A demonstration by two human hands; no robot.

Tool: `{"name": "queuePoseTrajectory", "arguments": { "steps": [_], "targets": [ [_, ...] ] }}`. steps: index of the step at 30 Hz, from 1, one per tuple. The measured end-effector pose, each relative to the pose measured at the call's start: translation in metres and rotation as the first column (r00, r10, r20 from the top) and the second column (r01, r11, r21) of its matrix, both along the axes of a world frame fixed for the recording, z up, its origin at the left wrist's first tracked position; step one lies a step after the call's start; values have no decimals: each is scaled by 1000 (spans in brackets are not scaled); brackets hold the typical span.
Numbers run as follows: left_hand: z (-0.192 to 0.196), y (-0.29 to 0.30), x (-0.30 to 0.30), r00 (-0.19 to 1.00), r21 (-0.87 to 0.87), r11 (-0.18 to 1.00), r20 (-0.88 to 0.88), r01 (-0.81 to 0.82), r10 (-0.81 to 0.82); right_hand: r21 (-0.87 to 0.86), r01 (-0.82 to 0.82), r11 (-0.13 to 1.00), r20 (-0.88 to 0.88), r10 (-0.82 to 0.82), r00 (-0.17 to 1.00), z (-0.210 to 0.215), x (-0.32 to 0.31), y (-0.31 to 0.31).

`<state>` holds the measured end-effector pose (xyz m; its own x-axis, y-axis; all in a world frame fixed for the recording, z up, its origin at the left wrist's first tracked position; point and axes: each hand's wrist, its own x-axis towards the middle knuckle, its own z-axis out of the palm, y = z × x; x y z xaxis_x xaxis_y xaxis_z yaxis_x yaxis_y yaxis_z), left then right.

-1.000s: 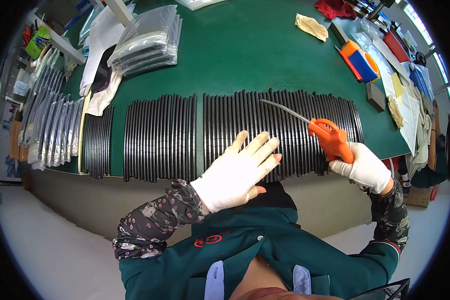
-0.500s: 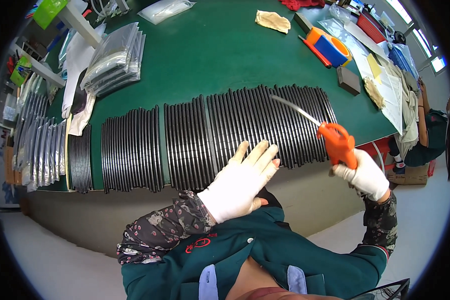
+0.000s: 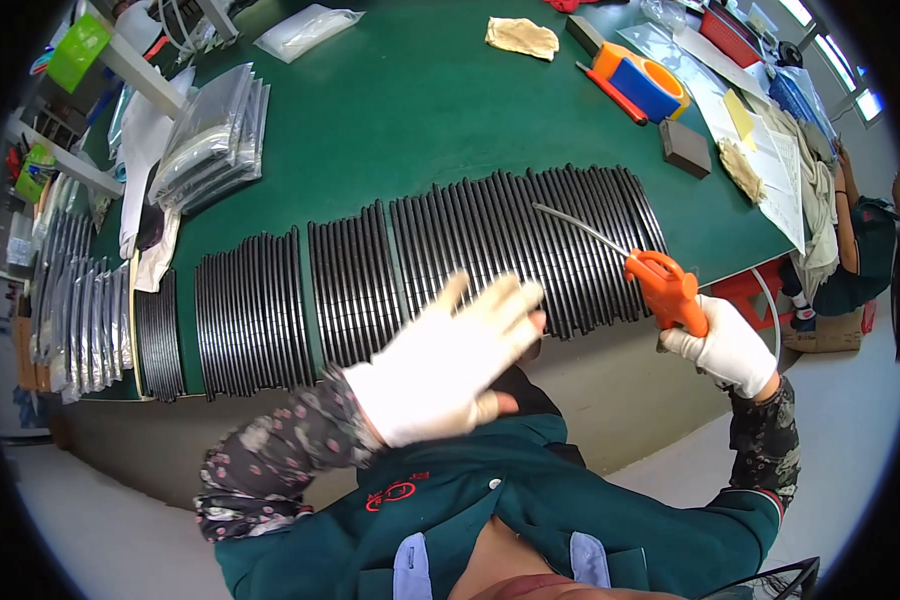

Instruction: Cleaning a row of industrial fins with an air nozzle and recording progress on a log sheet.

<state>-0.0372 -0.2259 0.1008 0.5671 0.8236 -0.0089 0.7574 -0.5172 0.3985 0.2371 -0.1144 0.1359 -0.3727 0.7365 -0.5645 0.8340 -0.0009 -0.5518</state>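
My right hand [image 3: 725,347], in a white glove, grips an orange air blow gun [image 3: 667,288] whose thin metal nozzle reaches over the rows of black ribbed strips [image 3: 530,250] on the green table [image 3: 400,120]. My left hand [image 3: 450,365], also in a white glove, hovers with fingers spread at the table's near edge, just in front of the strips, holding nothing and slightly blurred. More groups of the black strips [image 3: 250,310] lie to the left.
A stack of clear plastic bags [image 3: 205,145] sits at the back left. An orange and blue box [image 3: 642,85], a grey block [image 3: 685,147], cloths and papers lie at the back right. Another person's arm [image 3: 860,230] shows at the far right. Bagged strips [image 3: 75,320] stand at the left edge.
My left hand has lifted off the strips and pulled back toward me. My right hand with the blow gun has barely moved; my view has shifted right.
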Motion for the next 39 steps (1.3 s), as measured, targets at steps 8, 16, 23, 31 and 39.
{"name": "queuePoseTrajectory", "arguments": {
  "steps": [8,16,23,31,39],
  "targets": [
    [-45,138,-94,965,41,991,239,-124,110,63,-117,991,42,115,993,22,12,2],
    [-85,176,-57,950,42,991,283,126,-132,129,-326,937,233,291,928,45,-2,19],
    [-84,174,-60,937,36,993,328,116,-121,89,-363,928,270,328,905,47,-18,39],
    [-75,169,-58,935,-28,992,339,124,-107,156,-187,970,258,143,956,45,-16,53],
    [-74,170,-56,926,-68,989,365,134,-100,70,-235,969,237,213,948,47,-3,49]
  ]
}}
